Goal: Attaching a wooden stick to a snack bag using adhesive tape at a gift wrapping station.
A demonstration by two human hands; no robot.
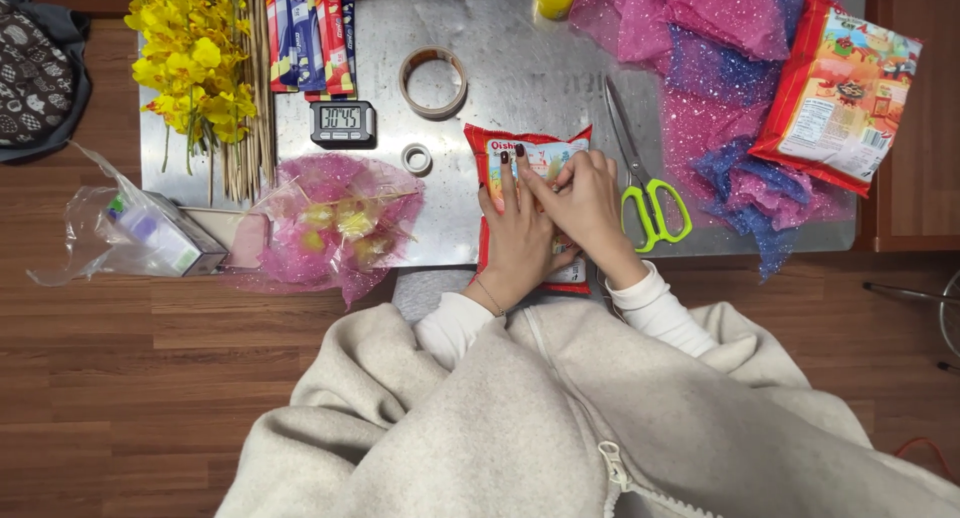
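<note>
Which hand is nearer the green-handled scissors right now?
Right. The right hand lies on the snack packet, just beside the scissors; the left hand sits farther away across the packet.
</note>
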